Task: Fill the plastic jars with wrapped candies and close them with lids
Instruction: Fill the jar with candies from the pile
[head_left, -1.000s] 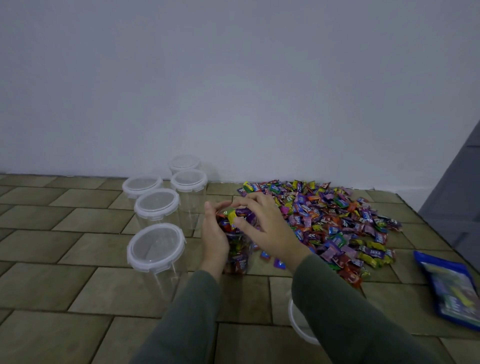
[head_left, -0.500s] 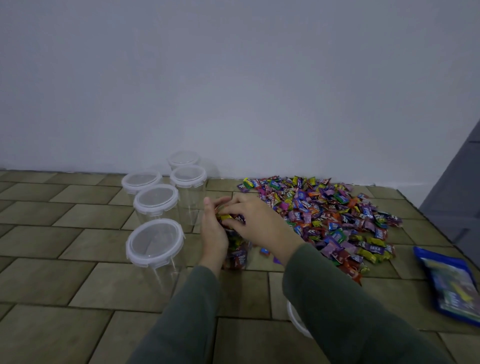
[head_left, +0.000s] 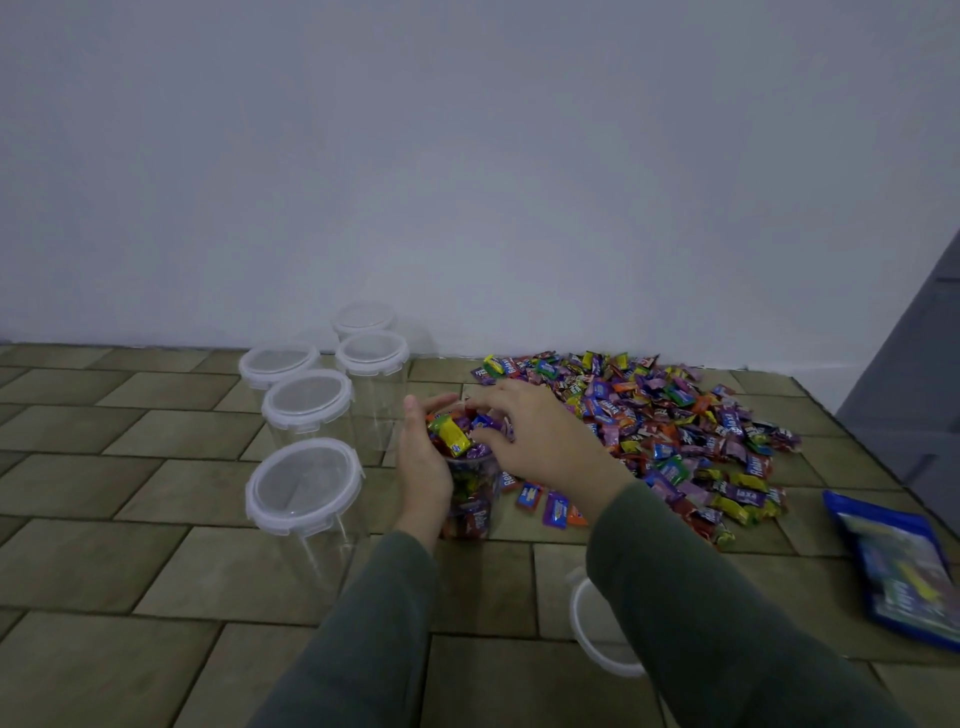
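The light is dim, flat and bluish-grey, with no visible source; the wall shades darker toward its corners; shadows on the tiled floor are faint and soft-edged; no hard glare shows, only a pale sheen on the closed jar lids; detail is soft and slightly smeared; floor lines bow near the edges.

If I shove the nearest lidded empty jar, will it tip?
Probably. That jar is tall, clear and empty, so likely light and top-heavy under its lid. The tile floor has grout seams that may catch its base.
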